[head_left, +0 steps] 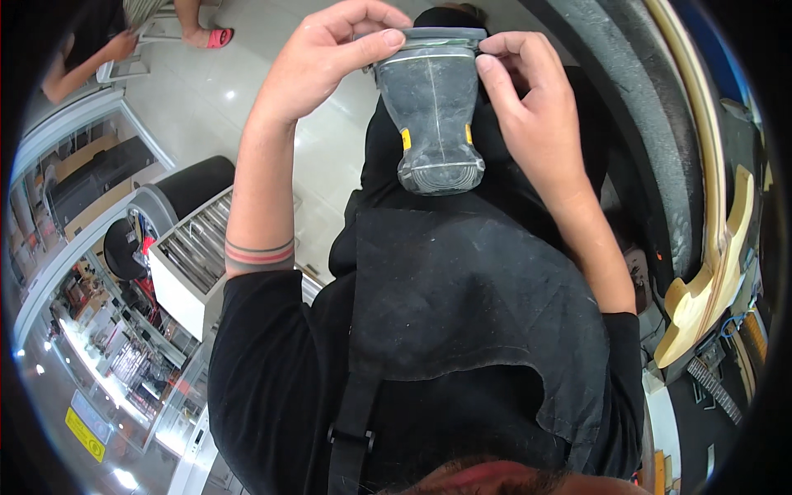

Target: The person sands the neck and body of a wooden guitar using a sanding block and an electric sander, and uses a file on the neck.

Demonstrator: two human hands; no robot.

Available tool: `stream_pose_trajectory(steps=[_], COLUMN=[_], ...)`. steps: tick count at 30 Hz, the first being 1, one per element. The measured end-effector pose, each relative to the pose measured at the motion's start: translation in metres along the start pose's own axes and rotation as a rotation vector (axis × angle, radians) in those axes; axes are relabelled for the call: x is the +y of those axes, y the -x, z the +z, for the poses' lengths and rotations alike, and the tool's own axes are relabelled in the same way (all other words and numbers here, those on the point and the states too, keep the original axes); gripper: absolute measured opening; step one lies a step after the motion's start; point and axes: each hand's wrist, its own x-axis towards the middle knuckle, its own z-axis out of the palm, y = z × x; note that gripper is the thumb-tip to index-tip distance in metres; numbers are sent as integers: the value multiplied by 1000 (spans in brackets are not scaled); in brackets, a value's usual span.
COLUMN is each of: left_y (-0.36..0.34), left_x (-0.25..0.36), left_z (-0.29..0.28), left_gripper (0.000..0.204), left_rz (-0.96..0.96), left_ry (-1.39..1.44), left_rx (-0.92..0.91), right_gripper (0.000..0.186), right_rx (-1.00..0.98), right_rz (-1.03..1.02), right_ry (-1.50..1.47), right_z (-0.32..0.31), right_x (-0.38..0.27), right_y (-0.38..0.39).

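A dusty dark grey palm sander (433,103) with small yellow patches lies over my lap. Its wide flat pad (441,34) is at the far end and its rounded end points toward me. My left hand (307,70) grips the pad's left edge, thumb on top and fingers curled behind. At the right corner of the pad, my right hand (538,107) pinches with thumb and bent fingers. The far side of the pad and some fingertips are hidden. A black apron (470,289) covers my front.
On the right, a wooden guitar body (701,313) and a fretted neck (714,389) lie beside a curved dark padded edge (660,140). To the left are a white rack of metal bars (194,264) and a black seat (198,186). Another person's foot (198,36) shows at the upper left.
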Motion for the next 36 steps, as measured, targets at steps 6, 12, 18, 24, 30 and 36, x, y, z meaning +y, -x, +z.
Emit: stream_pose_trajectory(steps=[6, 12, 18, 24, 30, 36], left_y=[7, 9, -3, -15, -32, -18], left_x=[20, 15, 6, 27, 37, 37], left_z=[11, 25, 43, 72, 90, 105], left_gripper=[24, 21, 14, 10, 16, 21], left_rz=[30, -7, 16, 17, 107, 18], left_ry=[-51, 88, 319, 320, 215, 251], left_rx=[106, 230, 249, 244, 100, 123], right_gripper=[25, 59, 105, 108, 68, 60], right_rx=[8, -231, -291, -204, -25, -84], right_rz=[-8, 50, -7, 22, -12, -38], right_ry=[-60, -72, 216, 410, 433, 553], right_z=[0, -38, -51, -44, -68, -93], right_x=[5, -25, -50, -59, -55, -55], right_y=[11, 59, 88, 100, 106, 110])
